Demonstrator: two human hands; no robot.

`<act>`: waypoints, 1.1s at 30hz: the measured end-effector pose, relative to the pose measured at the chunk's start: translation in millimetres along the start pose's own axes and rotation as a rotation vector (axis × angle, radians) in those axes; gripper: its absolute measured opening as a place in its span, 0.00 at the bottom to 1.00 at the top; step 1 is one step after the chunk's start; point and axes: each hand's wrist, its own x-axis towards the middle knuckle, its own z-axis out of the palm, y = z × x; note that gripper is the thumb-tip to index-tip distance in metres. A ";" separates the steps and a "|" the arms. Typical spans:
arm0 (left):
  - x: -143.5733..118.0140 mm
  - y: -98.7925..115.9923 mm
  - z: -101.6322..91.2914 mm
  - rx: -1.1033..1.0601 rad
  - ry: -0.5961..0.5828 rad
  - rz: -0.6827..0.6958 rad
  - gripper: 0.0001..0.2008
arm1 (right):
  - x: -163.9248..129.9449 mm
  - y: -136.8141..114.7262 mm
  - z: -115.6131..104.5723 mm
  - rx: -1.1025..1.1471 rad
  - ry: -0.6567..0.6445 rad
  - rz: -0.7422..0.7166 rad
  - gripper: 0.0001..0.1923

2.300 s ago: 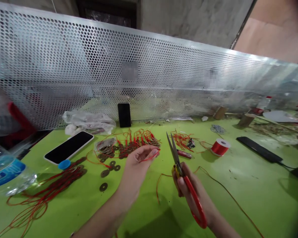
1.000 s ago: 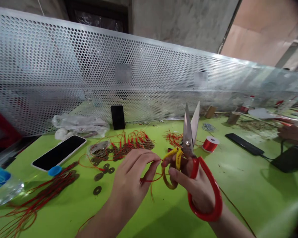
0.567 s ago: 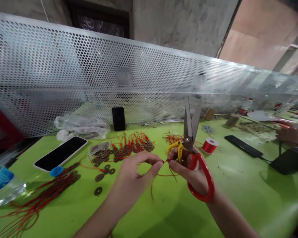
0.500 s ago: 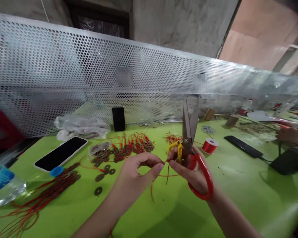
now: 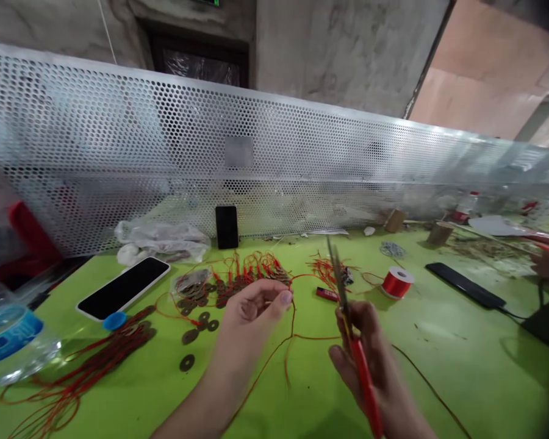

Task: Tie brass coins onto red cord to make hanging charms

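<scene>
Left hand (image 5: 251, 311) pinches the red cord (image 5: 297, 332) just right of the coin pile (image 5: 224, 283) — right hand (image 5: 370, 372) grips the scissors (image 5: 348, 329), blades shut, blurred. Keep cord taut, cut close to the pinch — fingers clear

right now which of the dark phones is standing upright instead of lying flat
The small black phone propped against the perforated metal screen stands upright. The white-edged phone by the blue cap and the long dark one at the right both lie flat on the green table.
</scene>
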 end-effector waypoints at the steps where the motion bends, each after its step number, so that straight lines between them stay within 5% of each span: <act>1: -0.1 0.1 -0.3 -0.019 -0.006 -0.009 0.06 | -1.1 2.0 -1.5 -0.113 0.044 -0.047 0.21; 6: -4.7 2.0 -1.3 -0.129 -0.083 -0.053 0.06 | 7.6 12.8 -9.0 -0.516 0.121 -0.361 0.20; 11: -9.3 6.5 0.5 -0.094 -0.150 0.143 0.03 | 10.8 8.9 -6.7 -0.589 0.131 -0.490 0.16; 17: -9.7 9.0 -1.5 0.091 -0.180 0.470 0.09 | 9.2 -0.3 -3.1 -0.578 0.135 -0.538 0.12; 33: -15.6 0.7 -1.6 0.157 -0.194 0.418 0.08 | 2.1 -4.4 -2.1 -0.524 0.067 -0.412 0.13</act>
